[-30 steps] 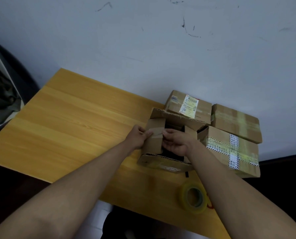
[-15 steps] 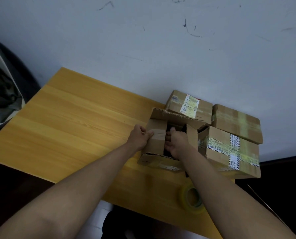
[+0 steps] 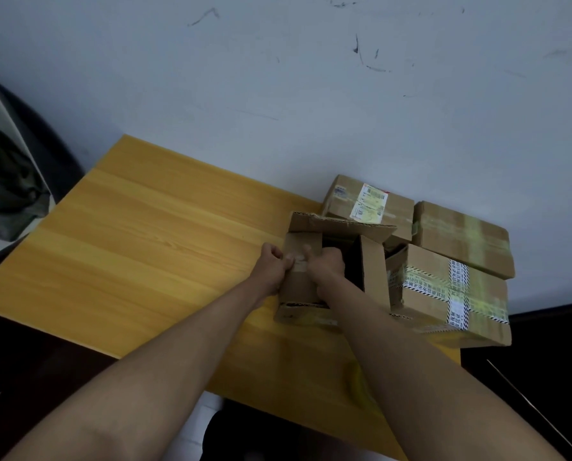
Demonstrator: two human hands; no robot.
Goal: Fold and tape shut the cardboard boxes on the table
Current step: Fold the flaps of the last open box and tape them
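Both hands sit on the open cardboard box [image 3: 331,261]. Left hand [image 3: 271,266] grips the box's left flap [image 3: 299,261] from outside, thumb on its top face, fingers curled over the edge. Right hand [image 3: 324,266] is just beside it, nearly touching, thumb on the same flap, curled fingers over the flap's inner edge into the dark opening; I can't tell exactly what they catch in there. Far flap [image 3: 338,224] stands up beyond my knuckles, right flap [image 3: 373,271] stands upright to the right of my right hand, near flap [image 3: 303,312] lies outward under my wrists. Three closed boxes lie past the right hand: a labelled box [image 3: 368,202] beyond the far flap, a plain taped box [image 3: 461,241] further right against the wall [image 3: 278,78], and a box with striped tape [image 3: 451,294] touching the open one's right side. Yellowish tape roll [image 3: 358,387] peeks out beside my right forearm, mostly hidden. All on the wooden table [image 3: 145,244]; left of my left hand it's bare wood.
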